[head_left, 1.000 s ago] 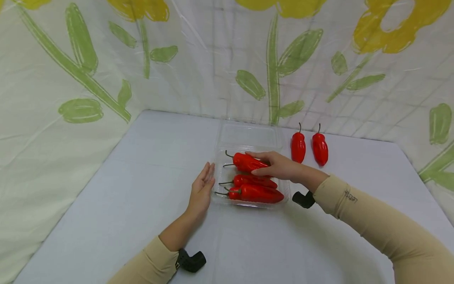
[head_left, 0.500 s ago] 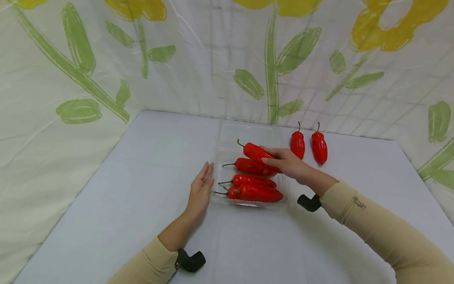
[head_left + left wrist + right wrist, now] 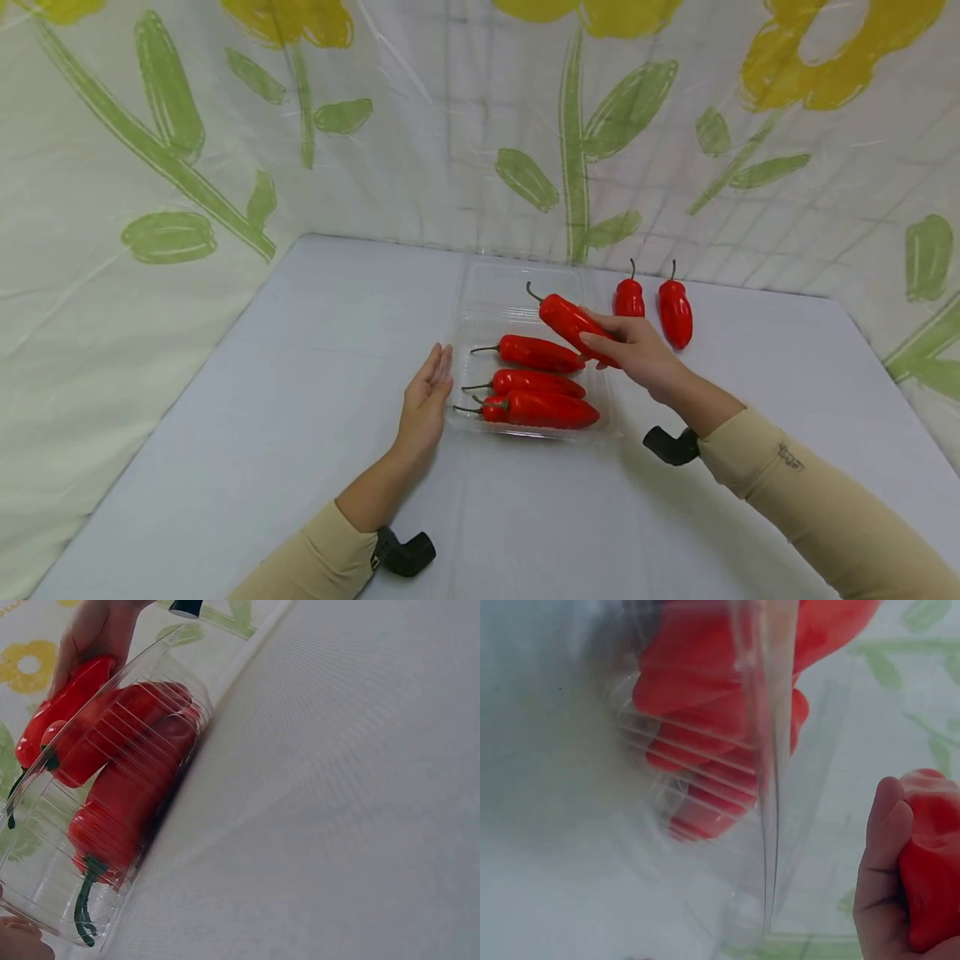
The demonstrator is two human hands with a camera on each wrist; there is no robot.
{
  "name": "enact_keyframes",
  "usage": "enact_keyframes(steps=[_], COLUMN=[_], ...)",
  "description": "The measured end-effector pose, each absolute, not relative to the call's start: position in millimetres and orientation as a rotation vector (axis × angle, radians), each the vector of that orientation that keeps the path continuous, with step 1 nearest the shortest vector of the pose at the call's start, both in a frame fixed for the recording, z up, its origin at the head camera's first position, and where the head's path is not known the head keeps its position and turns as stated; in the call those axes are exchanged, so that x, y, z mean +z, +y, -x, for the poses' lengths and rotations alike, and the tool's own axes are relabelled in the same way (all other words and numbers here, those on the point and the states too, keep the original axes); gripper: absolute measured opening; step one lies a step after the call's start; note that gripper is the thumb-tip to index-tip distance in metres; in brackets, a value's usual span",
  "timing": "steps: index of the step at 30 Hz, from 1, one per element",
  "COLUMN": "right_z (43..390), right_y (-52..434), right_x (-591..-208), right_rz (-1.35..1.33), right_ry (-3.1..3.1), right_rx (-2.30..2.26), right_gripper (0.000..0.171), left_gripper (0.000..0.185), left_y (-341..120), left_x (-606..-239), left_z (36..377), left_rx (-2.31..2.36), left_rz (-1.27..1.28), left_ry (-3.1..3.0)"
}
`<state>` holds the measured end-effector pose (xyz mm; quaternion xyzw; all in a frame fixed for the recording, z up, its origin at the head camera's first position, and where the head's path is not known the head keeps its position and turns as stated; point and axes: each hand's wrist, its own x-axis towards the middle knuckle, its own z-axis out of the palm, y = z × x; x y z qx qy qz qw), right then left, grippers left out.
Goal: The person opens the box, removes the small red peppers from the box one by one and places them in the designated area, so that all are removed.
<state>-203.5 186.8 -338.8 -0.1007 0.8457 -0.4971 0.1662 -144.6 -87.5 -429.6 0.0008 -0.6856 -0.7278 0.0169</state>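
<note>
Above white table (image 3: 300, 467), right hand (image 3: 637, 354) grips red pepper (image 3: 572, 322) over clear tray (image 3: 480, 321); left hand (image 3: 423, 404) flat beside it.

Left hand (image 3: 19, 939) cut by frame edge; pepper (image 3: 930, 862) partly cropped.

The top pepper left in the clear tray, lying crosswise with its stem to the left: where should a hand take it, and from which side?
Probably from above, at the thick middle of the pepper, fingers across its width. It lies flat, its stem pointing at the left hand, which rests against the tray. The tray walls block a low sideways reach. The right hand holds another pepper above the tray.
</note>
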Motion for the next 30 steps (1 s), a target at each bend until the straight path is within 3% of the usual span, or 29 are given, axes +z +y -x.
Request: enact_keyframes(steps=[30], right_z=[219], right_y=[262], right_x=[-358], right_rz=[-0.274], right_ry=[2.289], right_rx=[-1.995], right_gripper=[0.074], left_gripper=[0.054], left_y=[-88], left_x=[-431], left_z=[146], left_rx=[-2.264], left_rz=[0.019], left_ry=[-2.143])
